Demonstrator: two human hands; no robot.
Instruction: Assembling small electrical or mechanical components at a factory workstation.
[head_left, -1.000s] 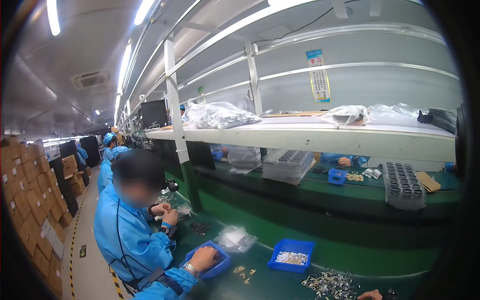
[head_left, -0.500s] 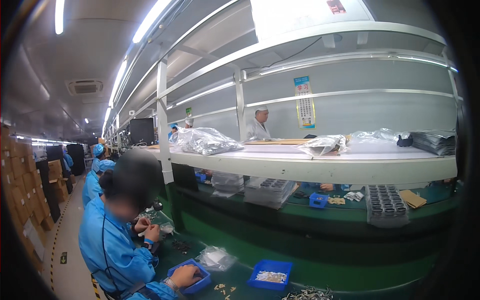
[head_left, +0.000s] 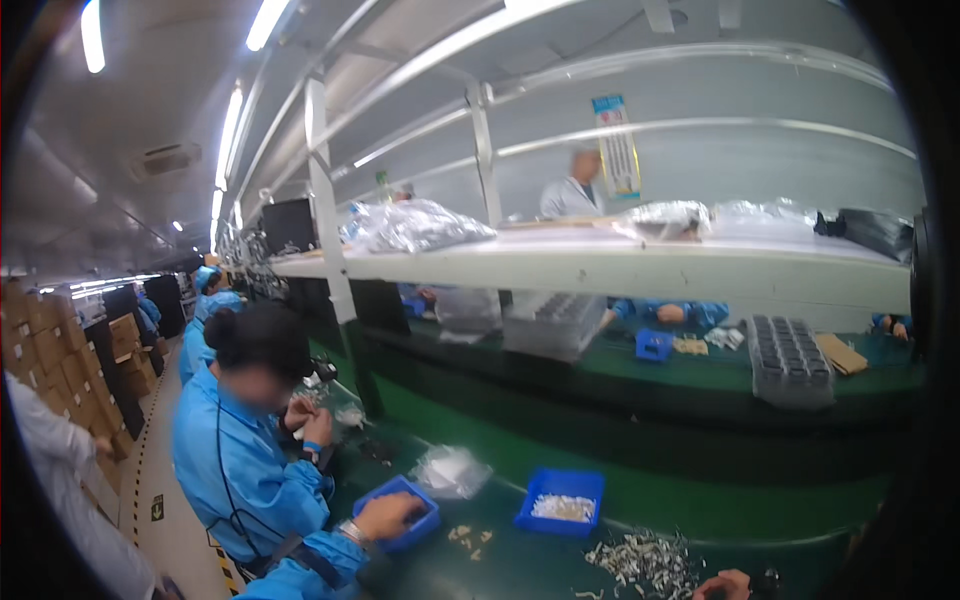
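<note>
My left hand [head_left: 392, 515], with a metal watch band at the wrist, reaches from the lower edge into a blue bin [head_left: 432, 525]. Its fingertips are down inside the bin, and what they touch is hidden. At the bottom edge, my right hand [head_left: 725, 585] shows only in part, its fingers curled; whatever is in them cannot be made out. Beside it lies a loose pile of small silvery and dark parts [head_left: 645, 562]. Another blue bin [head_left: 590, 488] holds small white pieces [head_left: 562, 508]. Several small tan pieces [head_left: 470, 540] lie on the green table [head_left: 430, 575] between the bins.
A co-worker in blue [head_left: 240, 440] sits close on the left, hands together over small parts. A clear plastic bag [head_left: 450, 470] lies behind the bins. A white shelf [head_left: 620, 262] and its post [head_left: 335, 250] stand ahead. Black trays [head_left: 790, 360] sit across the bench.
The view has tilted down, and my right hand has come into it at the lower edge. My left hand remains at the bin. A person in white has appeared at the far left.
</note>
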